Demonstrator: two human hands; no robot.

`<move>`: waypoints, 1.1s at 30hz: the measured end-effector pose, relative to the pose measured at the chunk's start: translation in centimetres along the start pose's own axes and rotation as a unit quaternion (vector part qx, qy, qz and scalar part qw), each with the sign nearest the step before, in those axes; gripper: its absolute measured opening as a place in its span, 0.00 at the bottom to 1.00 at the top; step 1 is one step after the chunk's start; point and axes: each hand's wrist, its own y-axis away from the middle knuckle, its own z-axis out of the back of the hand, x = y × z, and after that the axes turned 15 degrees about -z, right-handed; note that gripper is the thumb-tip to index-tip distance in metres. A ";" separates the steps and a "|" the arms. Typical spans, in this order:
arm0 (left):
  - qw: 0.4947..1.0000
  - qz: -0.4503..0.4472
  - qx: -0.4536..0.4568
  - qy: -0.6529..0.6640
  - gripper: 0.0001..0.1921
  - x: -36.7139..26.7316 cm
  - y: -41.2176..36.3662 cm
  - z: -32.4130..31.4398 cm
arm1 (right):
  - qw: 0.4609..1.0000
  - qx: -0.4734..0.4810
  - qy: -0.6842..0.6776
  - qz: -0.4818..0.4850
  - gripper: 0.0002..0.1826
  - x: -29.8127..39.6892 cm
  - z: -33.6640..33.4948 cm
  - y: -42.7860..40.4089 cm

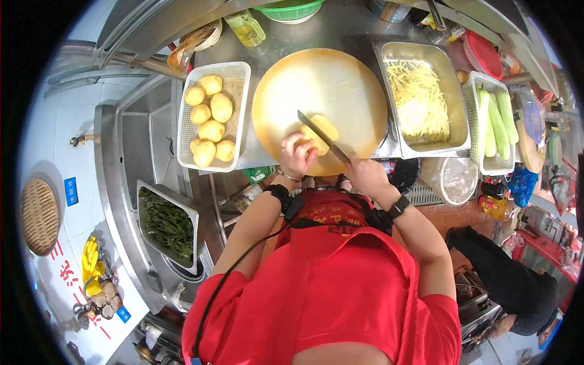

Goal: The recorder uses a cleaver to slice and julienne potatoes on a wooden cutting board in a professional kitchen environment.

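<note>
On a large round cutting board, my right hand grips the handle of a kitchen knife. The blade lies across a peeled potato, with potato showing on both sides of it; whether it is one piece or two I cannot tell. My left hand rests its curled fingers against the potato's near left side. Left of the board, a white plastic basket holds several peeled whole potatoes. To the right, a steel pan contains a heap of potato strips. A few thin strips lie on the board.
A white basket of pale green gourds stands beyond the pan. A glass jug and green colander are at the back. At left, a pan of dark leafy greens sits by the sink. Another person in black is at lower right.
</note>
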 end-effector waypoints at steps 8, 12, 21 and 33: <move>1.000 0.010 0.007 -0.004 0.16 -0.2 -0.1 0.1 | 0.999 -0.018 -0.030 0.035 0.10 -0.7 3.0 2.8; 1.000 0.005 0.004 -0.005 0.15 -0.1 -0.3 0.1 | 0.999 -0.026 -0.007 0.034 0.09 -0.4 1.3 2.1; 1.000 -0.002 0.001 -0.010 0.16 -0.1 0.1 0.2 | 1.000 0.009 -0.015 0.001 0.11 0.0 -0.8 -0.5; 1.000 0.014 0.001 -0.008 0.16 -0.1 -0.2 0.0 | 0.999 -0.009 -0.035 0.028 0.09 -0.4 2.5 2.5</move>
